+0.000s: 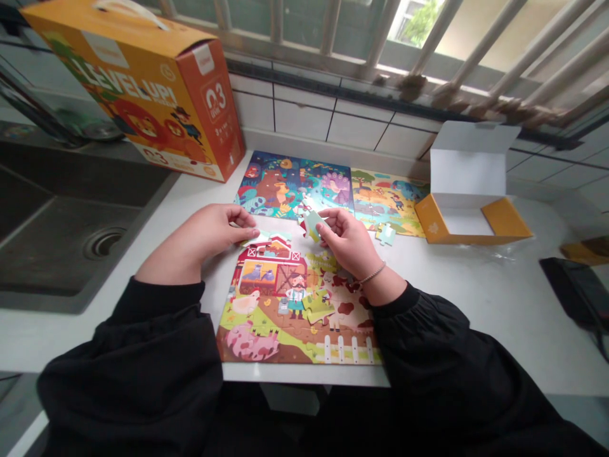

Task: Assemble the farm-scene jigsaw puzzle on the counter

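My right hand (347,241) pinches a pale green jigsaw piece (313,223) above the upper edge of a farm jigsaw puzzle (266,311). At that puzzle's upper left, my left hand (221,228) has its thumb and fingers closed at a pale jigsaw piece (248,241), beside the red barn roof. The fingertips partly hide this piece. A loose green piece (318,306) lies on top of the puzzle, near the farmer picture. Another pale piece (385,234) rests to the right of my right hand.
Behind stand a night-scene puzzle (290,184) and a yellow savanna puzzle (380,193), both lying flat. A large orange puzzle box (143,95) is at the back left, by a dark sink (90,228). An open orange box (471,216) sits on the right of the white counter (457,298).
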`<state>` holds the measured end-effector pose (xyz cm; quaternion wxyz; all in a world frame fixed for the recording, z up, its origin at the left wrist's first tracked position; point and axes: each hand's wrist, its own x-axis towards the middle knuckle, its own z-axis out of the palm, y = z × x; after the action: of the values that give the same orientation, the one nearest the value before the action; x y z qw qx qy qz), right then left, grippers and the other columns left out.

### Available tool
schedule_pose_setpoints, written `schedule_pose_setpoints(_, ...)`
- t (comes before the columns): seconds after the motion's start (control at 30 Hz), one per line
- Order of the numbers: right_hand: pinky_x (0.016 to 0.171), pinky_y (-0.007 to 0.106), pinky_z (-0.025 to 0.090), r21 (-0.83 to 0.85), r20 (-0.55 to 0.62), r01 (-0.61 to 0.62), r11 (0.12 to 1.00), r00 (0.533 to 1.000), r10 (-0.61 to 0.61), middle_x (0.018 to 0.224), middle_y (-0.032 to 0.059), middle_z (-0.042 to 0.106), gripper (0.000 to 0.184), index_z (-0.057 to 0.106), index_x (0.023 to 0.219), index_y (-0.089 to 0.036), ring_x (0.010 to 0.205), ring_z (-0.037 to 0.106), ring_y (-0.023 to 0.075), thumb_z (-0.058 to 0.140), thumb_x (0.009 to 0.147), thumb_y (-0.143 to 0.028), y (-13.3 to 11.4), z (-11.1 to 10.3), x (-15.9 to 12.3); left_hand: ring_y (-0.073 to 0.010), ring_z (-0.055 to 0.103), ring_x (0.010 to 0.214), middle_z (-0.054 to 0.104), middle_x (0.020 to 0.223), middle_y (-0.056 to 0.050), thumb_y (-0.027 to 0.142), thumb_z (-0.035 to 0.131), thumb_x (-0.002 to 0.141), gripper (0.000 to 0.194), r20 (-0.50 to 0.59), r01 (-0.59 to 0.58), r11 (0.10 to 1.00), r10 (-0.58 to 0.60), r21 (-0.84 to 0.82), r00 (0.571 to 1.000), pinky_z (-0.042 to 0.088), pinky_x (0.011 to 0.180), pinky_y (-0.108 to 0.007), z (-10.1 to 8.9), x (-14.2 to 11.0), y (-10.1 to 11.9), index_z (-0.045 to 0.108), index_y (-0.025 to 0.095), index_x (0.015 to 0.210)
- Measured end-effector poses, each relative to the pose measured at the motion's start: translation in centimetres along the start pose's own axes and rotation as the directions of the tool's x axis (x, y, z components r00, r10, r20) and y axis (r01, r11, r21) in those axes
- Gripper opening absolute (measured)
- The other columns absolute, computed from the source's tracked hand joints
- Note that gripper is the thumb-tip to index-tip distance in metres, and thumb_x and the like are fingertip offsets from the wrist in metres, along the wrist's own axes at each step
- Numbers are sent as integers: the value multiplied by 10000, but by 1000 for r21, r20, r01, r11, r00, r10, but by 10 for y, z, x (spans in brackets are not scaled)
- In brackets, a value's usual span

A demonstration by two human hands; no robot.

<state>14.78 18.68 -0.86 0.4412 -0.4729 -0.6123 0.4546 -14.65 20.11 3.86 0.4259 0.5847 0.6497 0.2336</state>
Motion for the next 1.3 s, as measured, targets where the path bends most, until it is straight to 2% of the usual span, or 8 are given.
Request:
schedule_pose_setpoints(0.27,630,324,608,-39,-30,-4,999,1000,3,906,17,720,310,648,1172,-238,689,649,140,731,962,-450,1,-1,0,-149,511,538,697,706,-28,371,904,658,278,-83,-30,995,38,94,996,346,502,-293,2,4,-2,738,209,812)
schedule_pose_setpoints(0.43,640,333,575,-44,-14,-13,999,1000,12,930,37,752,237,677,1136,-223,689,650,148,683,976,-398,-2,-1,-1,-205,620,646,721,737,-48,425,897,680,281,-67,-90,983,102,159,993,422,576,-310,2,6,-5,733,220,780)
schedule_pose_setpoints(0.57,601,322,470,-179,50,26,984,999,-17,811,10,711,187,741,1099,-228,638,578,145,649,977,-334,-4,-2,-3,-222,663,727,736,808,-54,466,898,686,314,-15,-137,973,143,188,990,458,631,-311,2,9,-11,728,228,798)
schedule_pose_setpoints(0.7,578,316,360,-308,87,86,947,994,-62,666,-37,568,193,773,1093,-235,579,458,134,646,992,-338,-3,-1,-5,-226,651,751,731,840,-64,465,897,685,325,-13,-146,963,152,226,988,447,638,-313,5,10,-12,729,221,819)
schedule_pose_setpoints(0.83,630,309,393,-415,118,132,900,989,-91,638,-57,531,149,786,1068,-237,578,453,124,669,990,-286,-3,1,-4,-215,634,730,719,811,-56,465,848,716,311,25,-134,964,132,228,991,436,641,-322,6,9,-6,713,209,830)
schedule_pose_setpoints(1.0,731,310,498,-539,170,212,815,975,-141,839,-6,664,223,778,1139,-189,662,559,126,784,958,-320,-8,3,-5,-220,628,771,710,849,-46,569,854,699,436,86,-177,930,158,322,984,434,665,-335,6,8,-3,717,209,904)
schedule_pose_setpoints(1.13,913,355,574,-569,266,336,751,939,-219,1174,102,698,395,754,1245,-173,970,679,202,865,906,-343,-10,4,-8,-220,628,797,709,880,-46,555,829,716,415,74,-186,929,171,322,983,449,698,-345,7,7,-3,723,211,923)
schedule_pose_setpoints(1.3,1006,420,592,-584,305,380,717,922,-240,1229,135,687,406,731,1287,-170,1091,689,250,835,934,-341,-11,5,-10,-223,627,783,705,860,-46,553,793,739,403,105,-205,930,181,304,978,444,679,-343,8,6,-1,744,212,950)
